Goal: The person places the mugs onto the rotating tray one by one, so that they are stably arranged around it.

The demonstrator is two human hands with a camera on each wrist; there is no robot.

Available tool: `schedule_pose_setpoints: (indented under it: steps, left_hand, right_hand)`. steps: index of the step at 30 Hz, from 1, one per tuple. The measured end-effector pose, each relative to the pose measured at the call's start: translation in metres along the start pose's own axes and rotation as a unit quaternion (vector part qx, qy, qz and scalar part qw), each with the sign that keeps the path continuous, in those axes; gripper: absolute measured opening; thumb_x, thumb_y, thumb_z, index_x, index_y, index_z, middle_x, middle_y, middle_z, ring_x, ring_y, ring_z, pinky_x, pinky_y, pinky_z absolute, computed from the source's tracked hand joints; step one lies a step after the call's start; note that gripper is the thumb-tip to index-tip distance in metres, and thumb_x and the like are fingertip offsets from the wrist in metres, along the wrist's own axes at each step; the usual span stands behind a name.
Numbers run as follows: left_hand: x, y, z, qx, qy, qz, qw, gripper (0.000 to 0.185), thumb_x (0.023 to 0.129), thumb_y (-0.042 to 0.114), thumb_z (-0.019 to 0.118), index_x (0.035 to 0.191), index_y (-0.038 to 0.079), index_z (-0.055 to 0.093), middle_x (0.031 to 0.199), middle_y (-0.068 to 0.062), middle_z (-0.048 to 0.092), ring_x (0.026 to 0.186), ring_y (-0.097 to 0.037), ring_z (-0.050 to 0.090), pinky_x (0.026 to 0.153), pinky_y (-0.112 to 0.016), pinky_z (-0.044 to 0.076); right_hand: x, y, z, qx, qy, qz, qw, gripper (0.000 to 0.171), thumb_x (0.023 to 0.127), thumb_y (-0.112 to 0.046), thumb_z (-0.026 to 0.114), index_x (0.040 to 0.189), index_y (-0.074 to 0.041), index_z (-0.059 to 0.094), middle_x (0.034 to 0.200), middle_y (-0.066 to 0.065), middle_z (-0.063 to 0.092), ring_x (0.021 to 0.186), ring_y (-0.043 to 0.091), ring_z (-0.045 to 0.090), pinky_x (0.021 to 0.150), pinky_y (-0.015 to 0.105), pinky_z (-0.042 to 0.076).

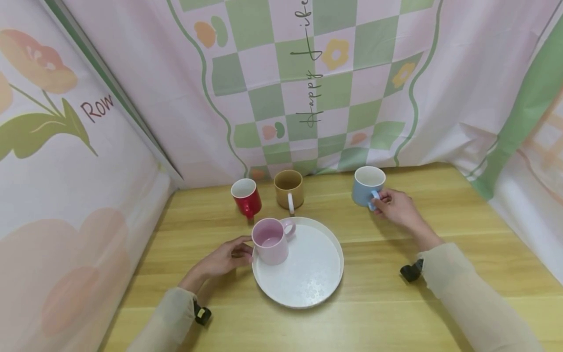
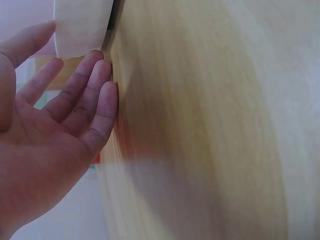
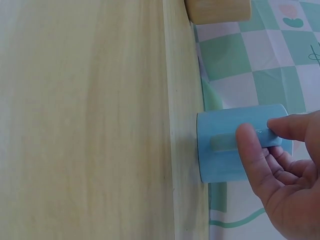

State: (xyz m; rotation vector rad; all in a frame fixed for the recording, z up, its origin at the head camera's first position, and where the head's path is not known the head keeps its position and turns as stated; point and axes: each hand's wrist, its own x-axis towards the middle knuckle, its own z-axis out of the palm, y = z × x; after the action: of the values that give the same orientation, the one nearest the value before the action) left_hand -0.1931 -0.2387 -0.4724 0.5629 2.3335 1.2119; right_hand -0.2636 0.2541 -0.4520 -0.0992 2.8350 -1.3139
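Observation:
A light blue mug (image 1: 366,189) stands at the back right of the table, and my right hand (image 1: 397,208) pinches its handle between thumb and fingers. The right wrist view shows the thumb and forefinger on either side of that handle (image 3: 267,138). A round white tray (image 1: 308,274) lies in the middle, carrying a pink mug (image 1: 274,249) near its left rim. Beside that rim is my left hand (image 1: 223,256), its fingers loosely bent. In the left wrist view its fingertips (image 2: 106,95) are at the tray's side wall (image 2: 82,30); firm contact is unclear.
Behind the tray stand a red mug (image 1: 246,195) and a mustard-brown mug (image 1: 288,188) with a white handle. The wooden table (image 1: 378,303) ends at a checked curtain (image 1: 299,98) at the back. More printed cloth (image 1: 79,195) hangs along the left side.

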Motion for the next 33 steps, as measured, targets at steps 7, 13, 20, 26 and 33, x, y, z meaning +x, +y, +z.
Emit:
schedule_pose_setpoints:
  steps: [7, 13, 20, 26, 33]
  left_hand:
    - [-0.0004, 0.0011, -0.0002, -0.002, -0.002, 0.002, 1.0, 0.057, 0.098, 0.015, 0.064, 0.151, 0.018, 0.042, 0.129, -0.012, 0.065, 0.122, -0.029, 0.061, 0.107, -0.047, 0.05]
    - [-0.0005, 0.0017, 0.0, -0.003, -0.003, 0.004, 1.0, 0.058, 0.098, 0.015, 0.064, 0.151, 0.017, 0.042, 0.13, -0.012, 0.065, 0.122, -0.029, 0.061, 0.107, -0.047, 0.049]
    - [-0.0006, 0.0016, 0.0, -0.012, -0.004, 0.002, 0.9999, 0.058, 0.098, 0.014, 0.064, 0.151, 0.017, 0.041, 0.129, -0.012, 0.065, 0.122, -0.028, 0.061, 0.107, -0.047, 0.049]
    - [-0.0006, 0.002, -0.0015, -0.007, -0.008, 0.005, 0.9999, 0.059, 0.098, 0.014, 0.064, 0.152, 0.017, 0.04, 0.13, -0.012, 0.065, 0.122, -0.028, 0.061, 0.106, -0.044, 0.051]
    - [-0.0014, 0.0025, -0.0026, -0.002, -0.008, 0.014, 0.9999, 0.058, 0.098, 0.013, 0.063, 0.152, 0.013, 0.04, 0.129, -0.017, 0.065, 0.122, -0.032, 0.06, 0.104, -0.044, 0.052]
  right_hand:
    - [-0.0009, 0.0017, -0.0007, -0.019, 0.01, -0.012, 1.0, 0.026, 0.102, -0.023, 0.056, 0.102, 0.003, 0.06, 0.093, 0.02, 0.07, 0.078, 0.022, 0.071, 0.06, 0.022, 0.056]
    - [-0.0019, 0.0025, -0.0011, -0.028, 0.015, -0.025, 0.999, 0.025, 0.102, -0.022, 0.056, 0.102, 0.003, 0.06, 0.092, 0.02, 0.071, 0.078, 0.023, 0.071, 0.059, 0.021, 0.054]
    - [-0.003, 0.004, -0.0009, -0.026, 0.022, -0.029, 0.999, 0.023, 0.102, -0.021, 0.056, 0.101, 0.002, 0.058, 0.092, 0.02, 0.072, 0.077, 0.02, 0.071, 0.059, 0.02, 0.054]
    - [-0.0039, 0.0069, -0.0002, -0.025, 0.025, -0.034, 0.999, 0.023, 0.102, -0.022, 0.057, 0.101, 0.002, 0.058, 0.093, 0.02, 0.072, 0.076, 0.016, 0.07, 0.059, 0.019, 0.055]
    - [-0.003, 0.0045, 0.0005, -0.022, 0.017, -0.039, 0.999, 0.027, 0.103, -0.024, 0.056, 0.106, 0.003, 0.059, 0.096, 0.021, 0.071, 0.077, 0.014, 0.07, 0.061, 0.019, 0.055]
